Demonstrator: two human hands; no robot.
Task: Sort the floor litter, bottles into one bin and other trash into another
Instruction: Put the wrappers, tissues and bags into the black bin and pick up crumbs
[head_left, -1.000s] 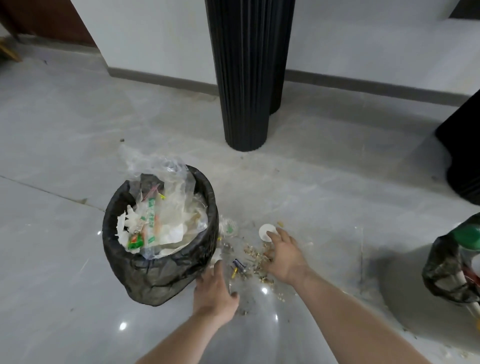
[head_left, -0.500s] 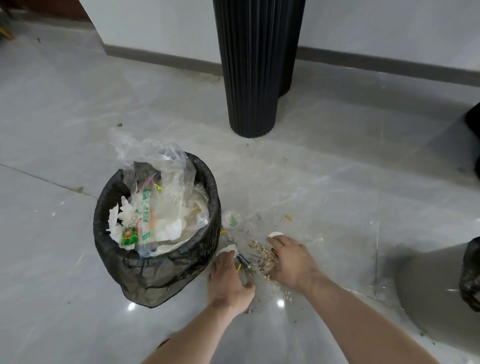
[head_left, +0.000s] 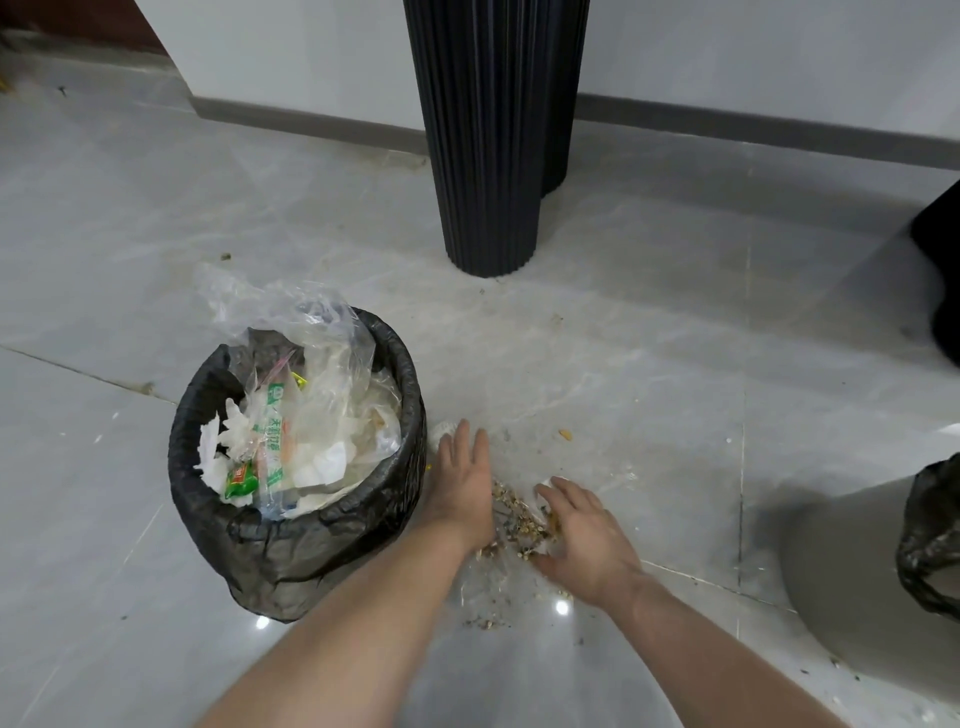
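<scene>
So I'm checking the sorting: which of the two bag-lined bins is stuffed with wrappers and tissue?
The bin beside the left hand; the other bag-lined bin sits cropped at the right edge.

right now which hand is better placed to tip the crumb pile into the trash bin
Left. The left hand lies flat between the crumb pile and the trash bin; the right hand is on the pile's far side.
</scene>
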